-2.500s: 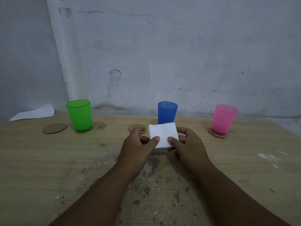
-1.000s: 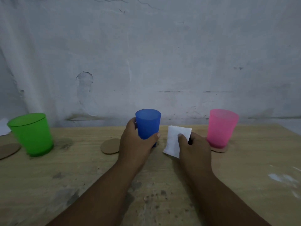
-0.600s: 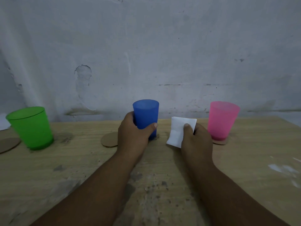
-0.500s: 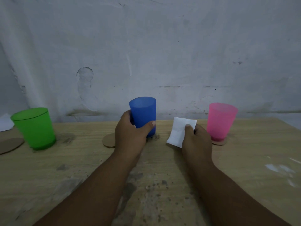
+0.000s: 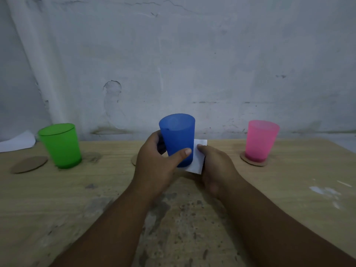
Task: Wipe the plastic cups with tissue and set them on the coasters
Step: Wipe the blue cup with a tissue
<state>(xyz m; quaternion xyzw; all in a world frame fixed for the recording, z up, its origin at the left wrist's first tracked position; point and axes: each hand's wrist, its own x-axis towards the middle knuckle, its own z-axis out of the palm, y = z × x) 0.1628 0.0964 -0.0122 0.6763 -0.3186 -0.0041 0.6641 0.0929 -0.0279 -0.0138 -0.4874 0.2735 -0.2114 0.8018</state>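
My left hand (image 5: 156, 166) grips the blue plastic cup (image 5: 178, 135), held upright above the table. My right hand (image 5: 217, 170) presses a folded white tissue (image 5: 197, 160) against the cup's right side. The middle coaster (image 5: 133, 159) shows only as a sliver behind my left hand. A green cup (image 5: 60, 145) stands on the table at the left, beside a bare brown coaster (image 5: 28, 164). At the right, a pink cup (image 5: 261, 140) stands on its coaster (image 5: 254, 162).
The wooden table (image 5: 289, 189) is stained and speckled in the middle, with white marks at the right. A sheet of white paper (image 5: 18, 141) lies at the far left by the wall. The grey wall (image 5: 173, 64) rises right behind the cups.
My left hand took hold of the blue cup, lifted it off the table and brought it nearer. My right hand moved the tissue left against the cup's side.
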